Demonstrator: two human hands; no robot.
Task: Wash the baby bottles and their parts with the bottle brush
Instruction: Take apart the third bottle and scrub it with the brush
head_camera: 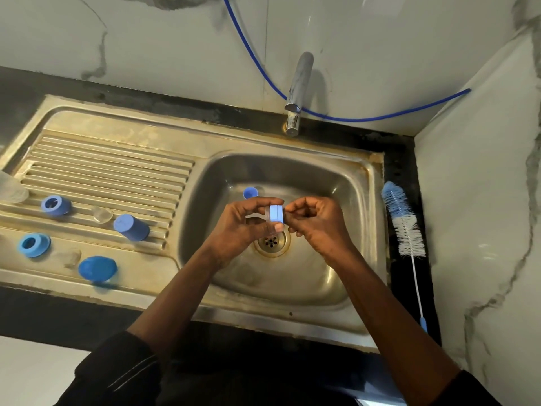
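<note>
Over the sink basin (292,288), just above the drain (270,241): blue screw ring (276,213), held edge-on between both hands, axis running left to right, a clear part against its left face. Left hand (243,227) curls round that side, thumb underneath; right hand (316,224) pinches the right rim with curled fingertips.

Behind the hands, on the basin floor, sits a small blue cap (250,192), partly hidden. At the back rim, a chrome faucet (298,92) with a blue hose (366,118) looping past.

Right of the sink, on the dark desk strip, lies the bottle brush (405,227), untouched, long axis front to back, bristles toward the wall.

Left, on the ribbed drainboard (102,171): far ring (55,205), near ring (34,244), far cap (131,227), near cap (97,268), clear teat (101,214), clear bottle (11,189) cut off at the edge.
</note>
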